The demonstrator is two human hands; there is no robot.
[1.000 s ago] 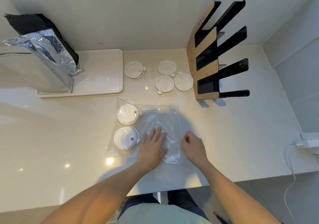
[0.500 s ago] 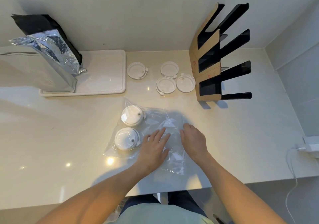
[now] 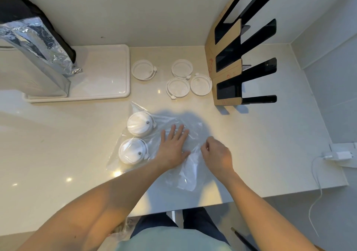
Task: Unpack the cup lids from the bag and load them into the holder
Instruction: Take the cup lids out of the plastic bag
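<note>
A clear plastic bag [image 3: 189,175] lies on the white counter. Two white cup lids are inside it at its left end, one [image 3: 139,123] farther and one [image 3: 133,150] nearer. My left hand [image 3: 172,147] presses flat on the bag with straight fingers. My right hand [image 3: 215,154] pinches the bag's plastic just right of the left hand and lifts it slightly. Several more white lids [image 3: 178,87] lie loose on the counter behind the bag. The black and cardboard slotted holder [image 3: 228,71] stands upright at the back right, its slots bare.
A white tray [image 3: 108,71] at the back left carries a silver and black foil bag [image 3: 32,42]. A white charger with a cable [image 3: 336,156] sits at the right edge. The counter's front edge runs just below the bag.
My right hand has closed from resting on the bag to pinching its plastic, pulling it up and toward me. My left hand stays flat on the bag.
</note>
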